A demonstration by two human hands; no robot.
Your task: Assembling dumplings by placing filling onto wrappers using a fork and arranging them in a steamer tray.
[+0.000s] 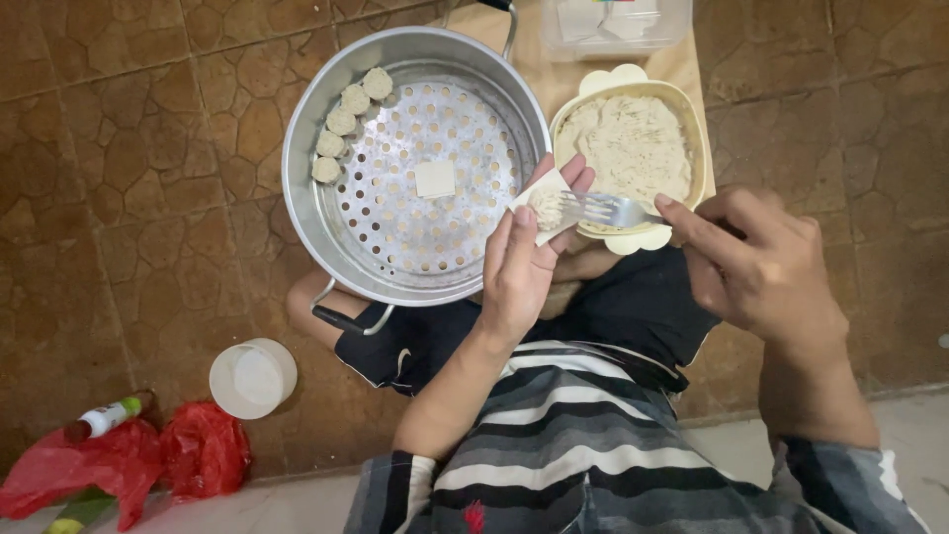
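My left hand (519,267) holds a small square dumpling wrapper (546,206) flat on its fingers, with a dab of pale filling on it. My right hand (761,272) grips a metal fork (605,210) whose tines rest on that filling. Just behind the fork sits a cream bowl (694,119) full of pale minced filling. To the left stands a round metal steamer pot (306,188) with a perforated tray. Several finished dumplings (346,124) line its upper left rim, and one flat wrapper (435,179) lies in the tray's middle.
A white plastic lid or cup (253,378) sits on the brown stone-pattern floor at lower left. Red plastic bags (148,460) and a small bottle (104,417) lie in the bottom left corner. A clear plastic box (615,25) stands at the top edge.
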